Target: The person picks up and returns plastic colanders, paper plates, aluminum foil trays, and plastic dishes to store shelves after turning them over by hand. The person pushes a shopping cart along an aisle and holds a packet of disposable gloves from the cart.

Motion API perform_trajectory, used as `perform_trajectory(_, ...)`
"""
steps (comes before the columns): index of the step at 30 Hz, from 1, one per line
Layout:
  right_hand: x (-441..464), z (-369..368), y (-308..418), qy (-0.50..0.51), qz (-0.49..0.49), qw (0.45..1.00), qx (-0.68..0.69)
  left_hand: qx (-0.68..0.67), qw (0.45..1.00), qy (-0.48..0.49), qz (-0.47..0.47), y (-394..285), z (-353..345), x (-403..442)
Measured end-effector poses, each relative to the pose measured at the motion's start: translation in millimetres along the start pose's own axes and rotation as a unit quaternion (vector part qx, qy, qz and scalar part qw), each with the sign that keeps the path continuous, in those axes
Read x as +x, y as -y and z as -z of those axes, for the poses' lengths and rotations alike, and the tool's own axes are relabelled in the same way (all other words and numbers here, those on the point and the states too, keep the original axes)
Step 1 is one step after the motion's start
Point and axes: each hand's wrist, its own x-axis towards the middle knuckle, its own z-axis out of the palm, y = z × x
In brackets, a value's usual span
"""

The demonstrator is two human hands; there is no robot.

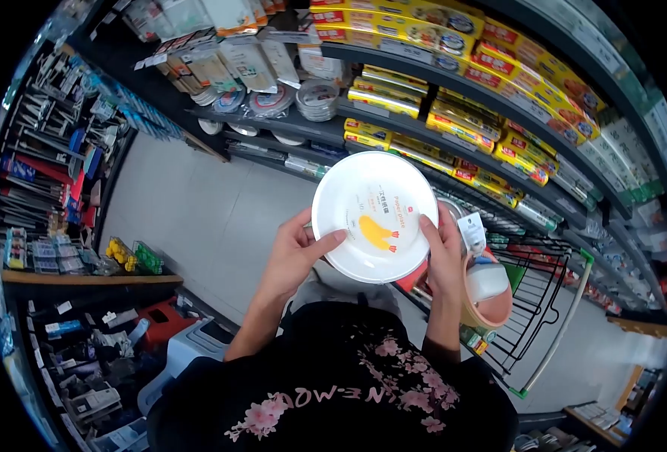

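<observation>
Between my two hands is a pack of white paper plates (341, 196), with a yellow picture and the printed words "Paper plate" facing up. My left hand (299, 245) grips the pack's left rim, thumb on top and fingers underneath. On the opposite rim my right hand (443, 245) holds on in the same way. Just right of my right hand stands a wire shopping cart (533, 301). Inside it are a pinkish tub (503, 310) with a white item in it and a tagged item (471, 230).
Ahead, shelves hold yellow film boxes (394, 26), yellow rolls (462, 124) and stacked round plates (317, 100). Tools hang on a rack (55, 143) at the left. A light blue plastic stool (190, 346) stands at lower left. Grey floor tiles (190, 203) run between the shelves.
</observation>
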Motion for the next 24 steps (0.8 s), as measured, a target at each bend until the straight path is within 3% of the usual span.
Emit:
perform_trajectory(16, 13, -339, -110, 0.203, -0.043, 0.976, -0.071, -0.182, 0.96, -0.182, -0.107, -6, 318, -88)
perform_trajectory(24, 33, -423, -152, 0.202, -0.047, 0.971, -0.122, -0.22, 0.941, -0.245, -0.081, -6, 410, -75)
